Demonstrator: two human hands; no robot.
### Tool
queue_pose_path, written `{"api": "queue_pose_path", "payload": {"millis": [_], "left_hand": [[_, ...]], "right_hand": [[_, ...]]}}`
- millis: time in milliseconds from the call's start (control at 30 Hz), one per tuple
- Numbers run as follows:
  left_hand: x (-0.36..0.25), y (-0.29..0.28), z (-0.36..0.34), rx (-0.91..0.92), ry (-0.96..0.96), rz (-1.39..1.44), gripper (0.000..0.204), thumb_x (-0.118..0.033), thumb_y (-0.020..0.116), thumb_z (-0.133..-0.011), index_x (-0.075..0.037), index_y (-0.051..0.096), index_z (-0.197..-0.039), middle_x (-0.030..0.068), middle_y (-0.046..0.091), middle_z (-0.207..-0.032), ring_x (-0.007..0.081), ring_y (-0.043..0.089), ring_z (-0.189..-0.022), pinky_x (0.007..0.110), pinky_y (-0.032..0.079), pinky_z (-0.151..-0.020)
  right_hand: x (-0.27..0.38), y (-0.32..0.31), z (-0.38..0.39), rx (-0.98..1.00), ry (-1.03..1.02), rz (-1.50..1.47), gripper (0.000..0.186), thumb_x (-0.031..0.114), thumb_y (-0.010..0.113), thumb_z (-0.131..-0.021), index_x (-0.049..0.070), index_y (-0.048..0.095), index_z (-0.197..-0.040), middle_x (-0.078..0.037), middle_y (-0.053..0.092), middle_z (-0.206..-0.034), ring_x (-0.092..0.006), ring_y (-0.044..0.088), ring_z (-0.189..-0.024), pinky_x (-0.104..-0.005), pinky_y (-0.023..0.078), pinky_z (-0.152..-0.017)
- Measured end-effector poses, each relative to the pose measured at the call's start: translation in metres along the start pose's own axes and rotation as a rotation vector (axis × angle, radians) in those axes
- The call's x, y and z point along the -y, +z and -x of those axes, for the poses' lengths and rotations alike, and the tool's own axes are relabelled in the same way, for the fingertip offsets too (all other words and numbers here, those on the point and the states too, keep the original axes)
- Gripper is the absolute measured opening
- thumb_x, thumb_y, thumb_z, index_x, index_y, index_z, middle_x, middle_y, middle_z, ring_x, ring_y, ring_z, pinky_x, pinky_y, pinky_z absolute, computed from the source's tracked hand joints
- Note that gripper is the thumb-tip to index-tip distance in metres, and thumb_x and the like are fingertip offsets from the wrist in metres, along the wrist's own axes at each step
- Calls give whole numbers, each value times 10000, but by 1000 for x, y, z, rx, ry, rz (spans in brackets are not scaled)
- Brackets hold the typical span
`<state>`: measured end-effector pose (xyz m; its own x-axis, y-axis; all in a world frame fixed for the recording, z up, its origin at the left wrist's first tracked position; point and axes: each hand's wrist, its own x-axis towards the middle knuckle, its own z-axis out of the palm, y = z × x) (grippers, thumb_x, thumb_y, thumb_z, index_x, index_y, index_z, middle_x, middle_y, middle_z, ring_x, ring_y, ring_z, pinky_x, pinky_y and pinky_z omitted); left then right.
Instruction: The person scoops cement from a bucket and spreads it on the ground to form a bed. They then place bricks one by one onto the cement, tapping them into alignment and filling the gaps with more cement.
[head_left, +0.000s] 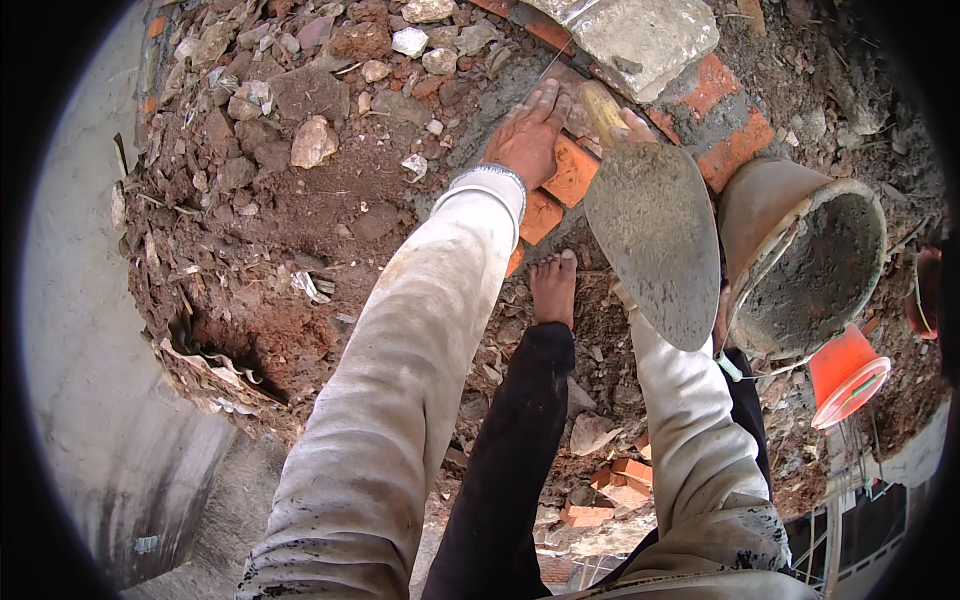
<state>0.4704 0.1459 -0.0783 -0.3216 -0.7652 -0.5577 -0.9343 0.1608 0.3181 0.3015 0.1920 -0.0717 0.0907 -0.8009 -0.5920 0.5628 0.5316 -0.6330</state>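
My left hand [528, 140] lies with fingers stretched out over the top of a brick course, pressed to a brick at its far end. Orange bricks [572, 172] show their end faces just below the palm. My right hand [636, 127] is closed on a trowel [655, 240]; the broad, mortar-smeared blade hides most of this hand. The trowel's yellowish handle [603, 112] points away from me toward the course, close to my left fingers. The blade tip hangs back over my right forearm. A thin line runs up beside my left fingertips.
A bucket [740, 215] of grey mortar stands tilted at right. Beside it is an orange-red plastic container [845, 375] with a string. A pale stone block [645, 40] sits beyond the bricks. My bare foot [553, 290] rests on rubble-strewn soil. Loose bricks [630, 472] lie lower down.
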Motion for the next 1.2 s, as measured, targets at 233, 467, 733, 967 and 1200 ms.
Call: {"api": "queue_pose_path", "payload": {"millis": [233,467,733,967,1200], "left_hand": [[-1,0,3,11,-5,19,696,-4,536,-853,-118,313,-1502,85,187,-1597,229,232,-1454,354,258,-1185],[-5,1,1,28,-22,20,694,-21,540,-862,-134,308,-1507,77,171,-1601,232,209,-1461,356,254,-1190],[3,-28,13,-47,-14,249,604,-18,426,-875,-111,372,-1469,136,328,-1535,317,370,-1378,376,315,-1149],[-86,33,112,10,-436,891,360,-122,575,-876,-3,620,-1213,167,659,-1185,305,627,-1114,356,486,-938],[-126,88,209,320,-361,1116,322,-112,620,-926,10,609,-1223,58,665,-1011,116,605,-880,244,481,-779]], "right_hand": [[8,4,16,4,6,64,297,144,529,-987,33,494,-1260,-96,604,-1096,-142,594,-930,-283,494,-823],[21,10,20,11,-41,173,238,162,523,-992,9,524,-1174,-115,609,-1063,-163,596,-919,-305,489,-824],[77,30,137,14,-445,988,219,182,516,-996,-18,558,-1075,-137,614,-1025,-187,598,-905,-331,483,-825],[195,-15,339,-432,-41,820,299,240,504,-998,-8,587,-853,-81,605,-701,-170,585,-640,-313,472,-603],[291,-101,422,-858,134,441,316,187,658,-886,-69,574,-1051,-61,609,-702,-113,562,-579,-237,447,-530]]}}
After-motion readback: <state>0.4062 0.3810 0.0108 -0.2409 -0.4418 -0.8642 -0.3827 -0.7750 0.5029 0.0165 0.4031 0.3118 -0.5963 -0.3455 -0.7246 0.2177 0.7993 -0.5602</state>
